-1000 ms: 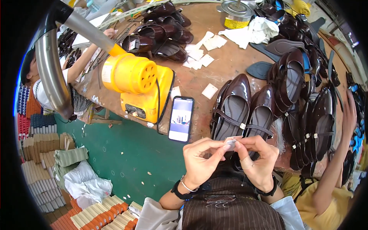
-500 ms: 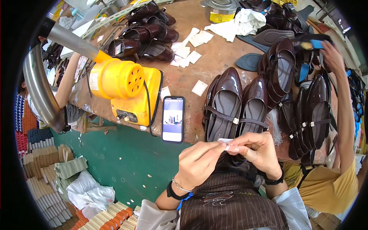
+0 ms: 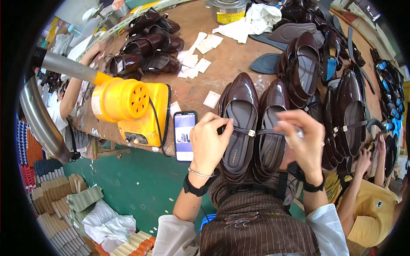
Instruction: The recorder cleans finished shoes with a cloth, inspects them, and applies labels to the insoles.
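Note:
Two dark brown glossy strap shoes lie side by side at the table's near edge, the left shoe [image 3: 239,123] and the right shoe [image 3: 271,128]. My left hand [image 3: 209,143] rests at the left shoe's side, its fingertips pinching the thin strap near the small buckle [image 3: 252,133]. My right hand [image 3: 301,143] hovers over the right shoe, fingers curled and blurred; a small pale thing seems held at its fingertips, but I cannot make it out. A smartphone [image 3: 184,135] with a lit screen lies just left of my left hand.
A yellow blower machine [image 3: 132,109] with a grey hose stands at the left on the brown table [image 3: 230,64]. More brown shoes [image 3: 147,47], white paper tags [image 3: 200,51], a tin and rags fill the far side. A person in yellow [image 3: 367,209] works at my right, another at the far left.
My hands have parted: they were together close to my chest holding a small pale piece. Now the left hand is at the left shoe's strap and the right hand is over the right shoe.

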